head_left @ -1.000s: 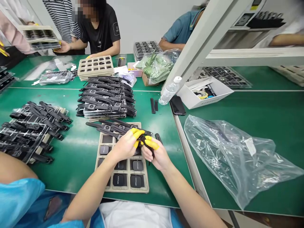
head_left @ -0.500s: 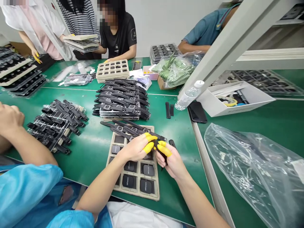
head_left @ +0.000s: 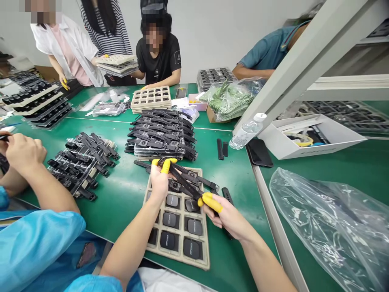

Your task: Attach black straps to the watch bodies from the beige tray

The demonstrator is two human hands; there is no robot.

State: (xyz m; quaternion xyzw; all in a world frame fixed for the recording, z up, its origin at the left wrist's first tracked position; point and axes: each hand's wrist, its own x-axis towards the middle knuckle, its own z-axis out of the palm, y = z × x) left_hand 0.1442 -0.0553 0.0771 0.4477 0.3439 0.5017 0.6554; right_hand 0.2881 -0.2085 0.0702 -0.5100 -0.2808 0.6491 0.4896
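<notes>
Yellow finger covers [head_left: 167,165] on the left hand [head_left: 160,180] and right hand [head_left: 224,213], and it's a black strap [head_left: 186,183] between them! Beige tray [head_left: 208,247] below, black squares [head_left: 168,240] with pale markings, green table [head_left: 240,178] around. Bright blue sleeve [head_left: 39,245] to their left, white box [head_left: 328,147] off right, black-and-white striped shirt [head_left: 123,42] beyond.

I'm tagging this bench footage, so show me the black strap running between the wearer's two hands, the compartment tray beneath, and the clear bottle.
Black strap [head_left: 186,184]: head view, middle of its exposed length.
Compartment tray [head_left: 206,251]: head view, right-hand rim.
Clear bottle [head_left: 244,134]: head view, middle of its body.
</notes>
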